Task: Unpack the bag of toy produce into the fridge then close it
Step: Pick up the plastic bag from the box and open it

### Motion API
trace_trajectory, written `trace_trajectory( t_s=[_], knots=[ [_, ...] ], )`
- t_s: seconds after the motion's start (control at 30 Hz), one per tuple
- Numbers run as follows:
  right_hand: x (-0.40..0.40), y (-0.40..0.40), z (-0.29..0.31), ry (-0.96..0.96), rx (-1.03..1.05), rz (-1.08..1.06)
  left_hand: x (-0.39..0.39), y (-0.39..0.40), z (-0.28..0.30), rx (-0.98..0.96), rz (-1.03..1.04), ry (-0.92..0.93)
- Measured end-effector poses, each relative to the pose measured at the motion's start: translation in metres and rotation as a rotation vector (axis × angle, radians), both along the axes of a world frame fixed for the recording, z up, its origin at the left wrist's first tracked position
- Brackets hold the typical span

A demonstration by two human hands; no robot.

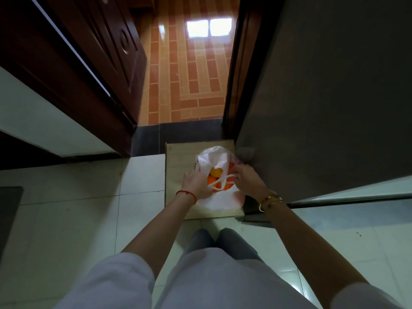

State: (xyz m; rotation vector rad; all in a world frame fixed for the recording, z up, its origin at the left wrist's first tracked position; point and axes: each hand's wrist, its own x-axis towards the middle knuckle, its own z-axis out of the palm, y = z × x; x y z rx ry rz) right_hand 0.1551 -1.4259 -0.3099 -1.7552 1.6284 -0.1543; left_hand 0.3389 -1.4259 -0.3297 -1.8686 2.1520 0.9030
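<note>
White thin plastic is what both my hands are on: my left hand [197, 182] holds the left edge of the crinkled white plastic bag [219, 198], fingers curled into its mouth, and my right hand [247, 179] pinches the right edge beside a twisted white handle loop [223, 179] that crosses the opening. Inside the mouth show a yellow rounded toy fruit [215, 171] and, nearer me, orange toy produce [211, 181] touching it. The bag lies on a flat pale wooden board [178, 166] on the white tiled floor [89, 219], just left of the tall dark grey fridge [334, 97], whose door is shut. A red string bracelet [187, 194] circles my left wrist, a gold bangle [270, 200] my right. Farther off, a dark brown carved wooden door [107, 52] stands open onto orange brick-pattern tiles [189, 74].
</note>
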Motion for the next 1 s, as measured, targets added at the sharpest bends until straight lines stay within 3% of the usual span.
trace_trajectory(
  t_s=[0.2,0.4,0.53,0.7,0.83,1.0],
  knots=[
    [0.009,-0.007,0.011,-0.002,-0.065,0.018,-0.004,-0.007,0.022,-0.217,0.074,0.18],
    [0.022,-0.009,0.041,0.042,-0.16,0.105,-0.009,-0.013,0.045,-0.254,0.187,0.312],
    [0.019,-0.015,0.047,0.11,-0.149,0.036,-0.012,-0.014,0.065,-0.333,0.213,0.37],
    [0.015,-0.018,0.074,0.062,-0.237,-0.033,-0.013,-0.009,0.089,-0.319,0.217,0.387],
    [0.01,-0.017,0.096,0.075,-0.324,-0.01,-0.015,0.011,0.106,-0.277,0.44,0.572],
    [0.011,-0.014,0.125,0.004,-0.38,-0.08,-0.032,0.037,0.116,-0.249,0.531,0.61]
  ],
)
